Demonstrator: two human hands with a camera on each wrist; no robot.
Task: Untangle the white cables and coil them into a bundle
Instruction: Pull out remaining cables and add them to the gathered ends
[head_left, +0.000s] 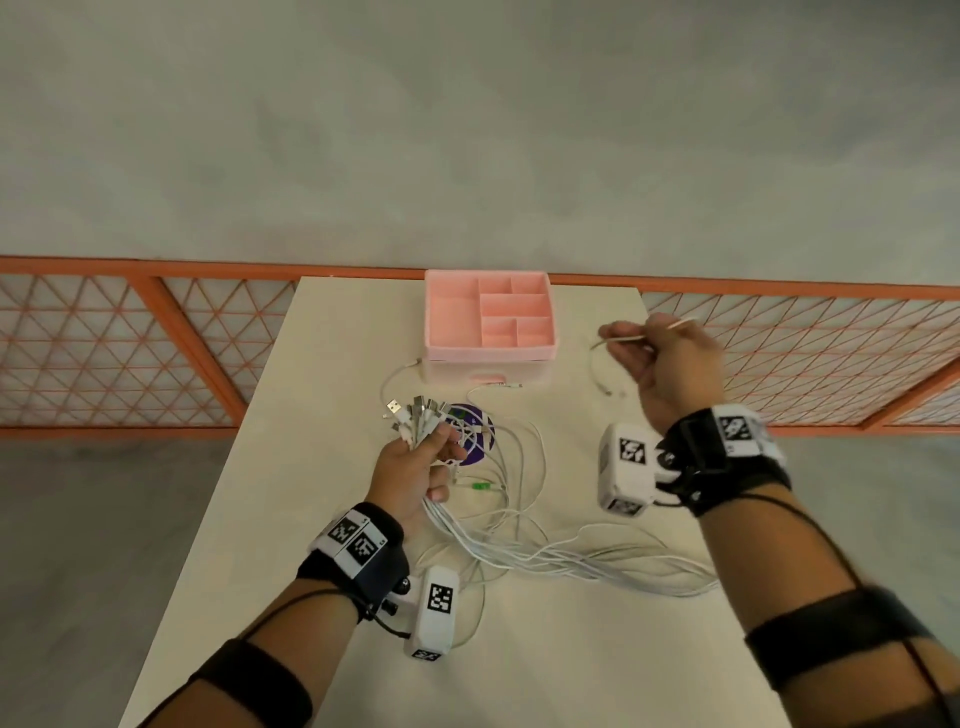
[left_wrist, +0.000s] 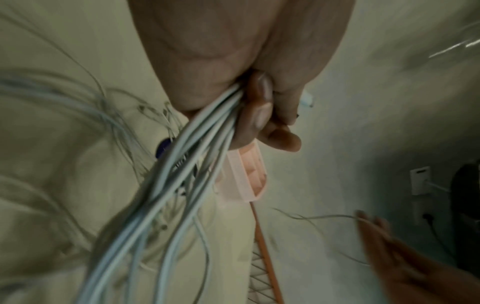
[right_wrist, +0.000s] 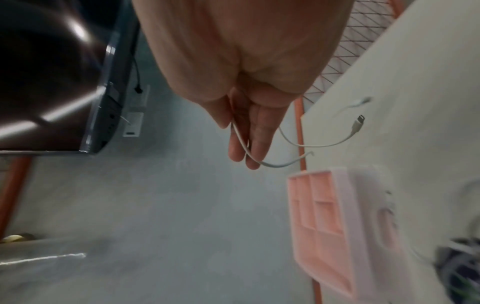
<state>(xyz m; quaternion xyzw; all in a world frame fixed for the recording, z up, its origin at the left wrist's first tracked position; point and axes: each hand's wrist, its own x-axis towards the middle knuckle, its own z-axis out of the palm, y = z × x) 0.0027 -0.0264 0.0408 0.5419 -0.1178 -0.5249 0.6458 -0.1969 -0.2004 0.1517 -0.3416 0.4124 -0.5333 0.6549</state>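
Note:
My left hand (head_left: 415, 462) grips a bundle of white cables (head_left: 519, 551) near their plug ends (head_left: 410, 415), which fan out above my fist. The rest of the bundle trails right across the table in loose tangled loops. In the left wrist view the cables (left_wrist: 182, 164) run out from under my curled fingers (left_wrist: 259, 107). My right hand (head_left: 660, 358) is raised at the right, beside the pink organiser, pinching one thin white cable (right_wrist: 244, 144). Its plug end (right_wrist: 358, 122) hangs down above the table.
A pink compartment organiser (head_left: 488, 317) stands at the far middle of the beige table (head_left: 322, 364). A purple round object (head_left: 475, 434) lies under the cables. A green connector (head_left: 480, 487) sits among them. An orange lattice fence (head_left: 130, 353) runs behind the table.

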